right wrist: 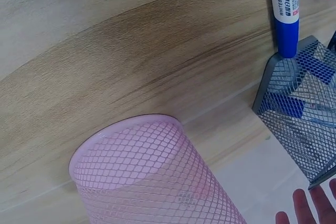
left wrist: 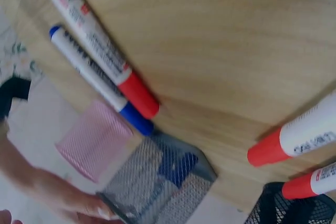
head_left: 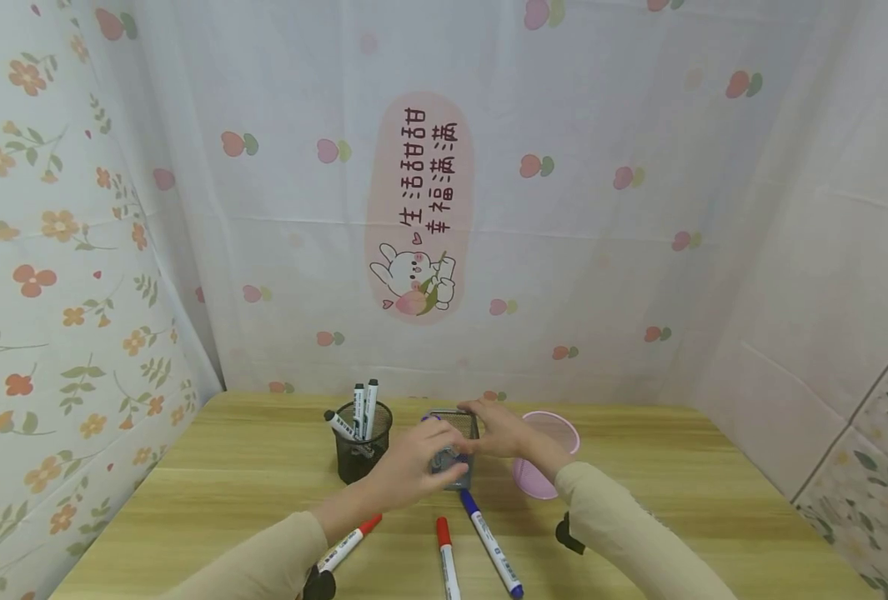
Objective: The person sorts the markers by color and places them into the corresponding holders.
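Note:
A grey mesh pen holder [head_left: 464, 478] with blue-capped markers inside stands between my hands. My left hand [head_left: 413, 462] is over its near left side, with thumb and fingers apart and nothing visible between them. My right hand [head_left: 499, 429] holds the holder's rim on the right, thumb at the near side and index finger at the far corner. In the right wrist view, the other fingertips [right wrist: 301, 203] extend beside the rim. A blue marker [head_left: 492, 543] lies on the table with its cap against the holder's base.
To the left, a black mesh pen cup [head_left: 352, 462] contains several black-capped markers [head_left: 371, 408]. A pink mesh cup [head_left: 537, 483] stands at the right, behind my right forearm. Two red markers [head_left: 444, 533] lie in front. A patterned curtain [head_left: 564, 250] rises behind the wooden table [head_left: 248, 467].

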### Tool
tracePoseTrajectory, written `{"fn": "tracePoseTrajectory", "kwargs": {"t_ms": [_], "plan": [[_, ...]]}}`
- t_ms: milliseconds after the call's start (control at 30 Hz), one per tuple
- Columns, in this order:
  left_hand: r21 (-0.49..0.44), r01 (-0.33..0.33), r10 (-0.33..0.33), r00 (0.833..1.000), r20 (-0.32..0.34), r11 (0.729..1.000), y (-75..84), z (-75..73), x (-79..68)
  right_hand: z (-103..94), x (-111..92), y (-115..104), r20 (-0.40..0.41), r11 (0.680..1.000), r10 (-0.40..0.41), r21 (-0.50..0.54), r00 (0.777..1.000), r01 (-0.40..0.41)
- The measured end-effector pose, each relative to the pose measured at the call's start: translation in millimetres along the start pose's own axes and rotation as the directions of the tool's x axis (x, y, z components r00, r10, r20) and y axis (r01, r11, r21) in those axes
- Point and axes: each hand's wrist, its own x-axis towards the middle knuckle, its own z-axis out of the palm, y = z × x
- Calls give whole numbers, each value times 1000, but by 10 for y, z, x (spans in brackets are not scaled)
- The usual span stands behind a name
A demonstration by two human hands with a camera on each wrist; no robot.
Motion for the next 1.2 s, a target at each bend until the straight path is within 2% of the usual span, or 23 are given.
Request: {"fn": "tracePoseTrajectory", "kwargs": {"t_ms": [100,200,367,700,833,1000,1200], "plan": [[78,-129,123,990,72,989,77,61,-13,3,-1,5,-11,1000,-8,-6,1000,8],[139,-241,217,962,168,961,159,125,-29,2,-7,5,-10,1000,-7,-11,1000,7],[191,-346,280,911,301,919,263,252,-74,-9,-17,8,-13,1000,-8,-8,1000,8],[189,-396,264,831,490,899,323,558,-170,-38,-29,-12,-22,1000,-16,-14,1000,15],[222,-430,259,804,535,875,315,641,-200,-43,-30,-16,-23,1000,-11,-16,1000,10],[274,-455,221,771,597,847,334,697,-217,-35,-22,2,-27,1000,-10,-9,1000,10],[238,-432,193,743,641,870,340,777,-257,-20,-22,18,-22,1000,-9,-8,1000,9]]}}
